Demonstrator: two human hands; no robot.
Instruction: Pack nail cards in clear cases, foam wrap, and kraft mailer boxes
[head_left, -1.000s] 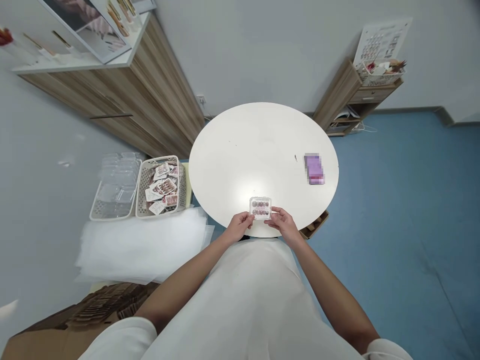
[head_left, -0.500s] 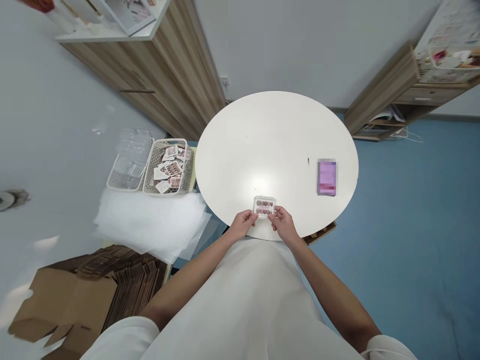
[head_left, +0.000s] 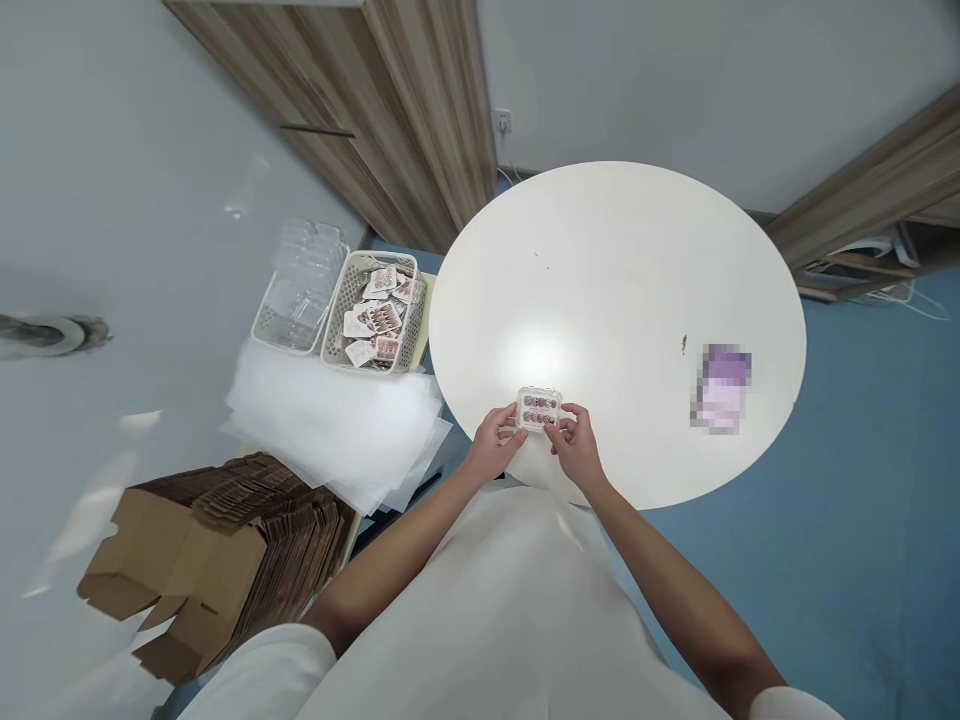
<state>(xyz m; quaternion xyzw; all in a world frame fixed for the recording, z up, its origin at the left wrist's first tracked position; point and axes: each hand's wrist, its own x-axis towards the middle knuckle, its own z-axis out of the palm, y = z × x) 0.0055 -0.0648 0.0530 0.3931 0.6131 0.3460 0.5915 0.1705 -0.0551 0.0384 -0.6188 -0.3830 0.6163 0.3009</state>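
A small clear plastic case of press-on nails [head_left: 538, 409], with two rows of pink and patterned nails showing, is held at the near edge of the white table. My left hand [head_left: 493, 446] grips its left edge, fingers curled at the side and thumb near the lower left corner. On the opposite side, my right hand [head_left: 579, 450] pinches the right edge, with its thumb on the lower right corner. Whether the case rests on the tabletop or is slightly raised, I cannot tell.
The oval white table [head_left: 615, 260] carries a blurred purple item [head_left: 721, 388] at right. To the left are a basket of nail cards [head_left: 379, 315], a basket of clear plastic cases [head_left: 304, 295], white sheets [head_left: 330, 420] and flattened brown cardboard boxes [head_left: 202, 560].
The camera view has shifted, so the table and baskets appear farther right. Both hands still hold the case; the left fingers look more spread along its side.
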